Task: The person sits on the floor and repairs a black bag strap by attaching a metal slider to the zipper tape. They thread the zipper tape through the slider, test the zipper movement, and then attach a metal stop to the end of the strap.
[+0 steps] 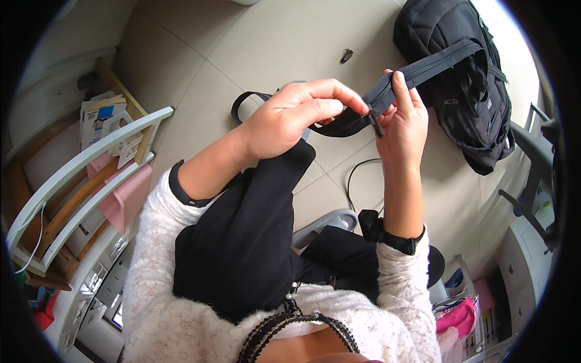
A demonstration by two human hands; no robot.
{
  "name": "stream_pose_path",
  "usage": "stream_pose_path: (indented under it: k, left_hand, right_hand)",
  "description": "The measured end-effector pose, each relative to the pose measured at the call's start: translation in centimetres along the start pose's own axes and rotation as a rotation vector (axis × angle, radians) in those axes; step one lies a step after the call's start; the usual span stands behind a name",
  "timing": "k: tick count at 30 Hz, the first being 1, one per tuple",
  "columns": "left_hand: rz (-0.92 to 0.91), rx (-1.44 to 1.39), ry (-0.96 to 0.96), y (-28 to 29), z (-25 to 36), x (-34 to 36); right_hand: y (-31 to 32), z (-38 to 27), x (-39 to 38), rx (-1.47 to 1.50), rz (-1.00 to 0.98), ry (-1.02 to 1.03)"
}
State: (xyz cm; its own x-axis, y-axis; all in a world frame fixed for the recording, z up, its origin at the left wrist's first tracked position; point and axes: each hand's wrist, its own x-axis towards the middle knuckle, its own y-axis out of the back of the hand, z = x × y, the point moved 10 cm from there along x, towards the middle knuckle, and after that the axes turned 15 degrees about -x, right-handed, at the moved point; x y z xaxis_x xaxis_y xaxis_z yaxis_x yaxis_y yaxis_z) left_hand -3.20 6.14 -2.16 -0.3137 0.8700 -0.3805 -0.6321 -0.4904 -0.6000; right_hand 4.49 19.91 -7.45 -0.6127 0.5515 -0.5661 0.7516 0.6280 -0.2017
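Note:
A black zipper strip point(440, 65) stretches from the black backpack point(442, 27) at the far right to my hands, above the floor. My left hand point(293, 115) is closed, its thumb and forefinger pinching at the small metal zipper slider point(368, 112). Gripping the strip just beyond the slider is my right hand point(404, 124), thumb on top and fingers behind. From the slider, a black length point(345, 125) hangs in a curve and passes behind my left hand. A black loop point(240, 104) shows on that hand's other side; whether they join is hidden.
A small dark clip-like object point(346, 55) lies on the tiled floor point(272, 36) ahead. Left stands a pale railing point(91, 158) with papers and a pink pouch point(126, 196). Below my hands are my black-clad knees and a grey slipper point(327, 226). A thin black cord point(350, 181) curves nearby.

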Motion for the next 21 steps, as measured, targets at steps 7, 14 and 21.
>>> stream_pose_path:
  k: [7, 14, 21]
  left_hand:
    - [0.026, -0.033, 0.095, 0.2, -2.8, 0.9]
    - [0.081, -0.078, 0.244, 2.0, -4.9, 1.5]
    - [0.112, 0.085, 0.168, 2.3, -4.8, 1.6]
  right_hand:
    - [-0.1, 2.4, -1.0, 0.008, 0.014, -0.075]
    - [0.5, 4.6, -3.2, -0.172, -0.116, -0.236]
    - [0.8, 0.4, -5.2, -0.649, 0.029, 0.32]
